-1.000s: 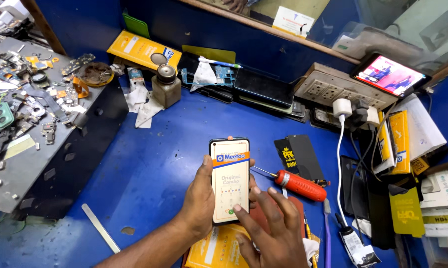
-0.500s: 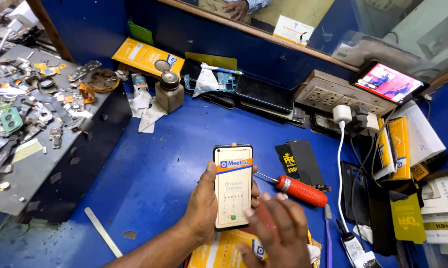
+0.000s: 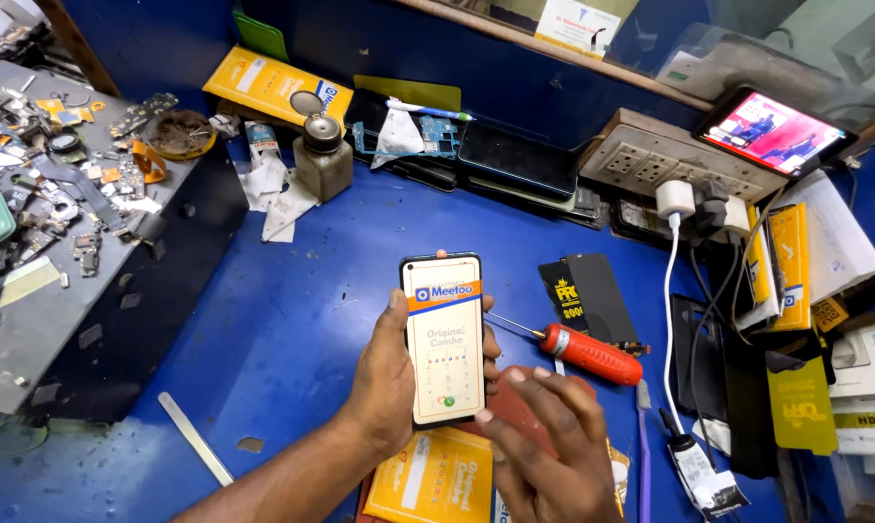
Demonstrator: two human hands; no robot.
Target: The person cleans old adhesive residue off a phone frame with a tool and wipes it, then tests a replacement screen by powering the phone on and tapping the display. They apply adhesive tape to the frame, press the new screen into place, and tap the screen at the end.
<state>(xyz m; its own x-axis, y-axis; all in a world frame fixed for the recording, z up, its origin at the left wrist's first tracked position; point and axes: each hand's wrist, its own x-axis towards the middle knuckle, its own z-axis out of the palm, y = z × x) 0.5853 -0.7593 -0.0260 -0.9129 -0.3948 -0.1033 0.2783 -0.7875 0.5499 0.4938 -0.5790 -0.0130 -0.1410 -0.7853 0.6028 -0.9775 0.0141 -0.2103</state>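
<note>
Above the blue bench (image 3: pixel 263 320), the left hand (image 3: pixel 384 387) clamps an upright phone (image 3: pixel 444 339), long axis pointing away. Just right of the phone, the right hand (image 3: pixel 553 446) hovers, fingers apart, seemingly empty.

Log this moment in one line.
left hand: holds phone upright | right hand: open beside phone | red screwdriver: on blue bench

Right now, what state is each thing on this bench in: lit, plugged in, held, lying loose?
Phone: held upright in the left hand, a printed film over its screen.
Right hand: open, fingers spread, beside the phone, holding nothing.
Screwdriver: lying flat on the bench.
Tablet: switched on, picture showing.
Charger: plugged into the socket strip.
Bottle: upright, cap on.
</note>
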